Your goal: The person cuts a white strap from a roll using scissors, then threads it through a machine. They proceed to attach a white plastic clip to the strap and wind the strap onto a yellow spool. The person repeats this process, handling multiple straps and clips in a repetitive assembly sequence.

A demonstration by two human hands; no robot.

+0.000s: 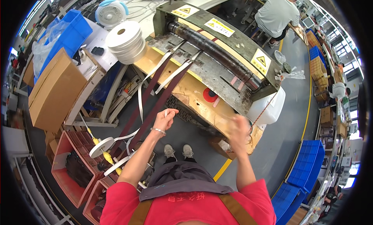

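My left hand (165,120) is closed in front of the machine's wooden front board, fingers curled and thumb against them. Whatever it pinches, if anything, is too small to make out. My right hand (239,132) hovers over the board's right end, its fingers smeared by motion. Beyond both hands stands a roller machine (241,96) with a dark metal roller (217,56). Two maroon strips (163,98) with white tape (140,96) laid along them run up from the lower left onto its metal bed. A red disc (210,95) lies at the board's edge.
White tape reels (101,147) hang on a rod above red crates (74,166). A stack of white rolls (125,42), a fan (111,13) and a cardboard box (56,91) are at the left. Blue crates (307,164) line the right; a seated person (276,14) is beyond.
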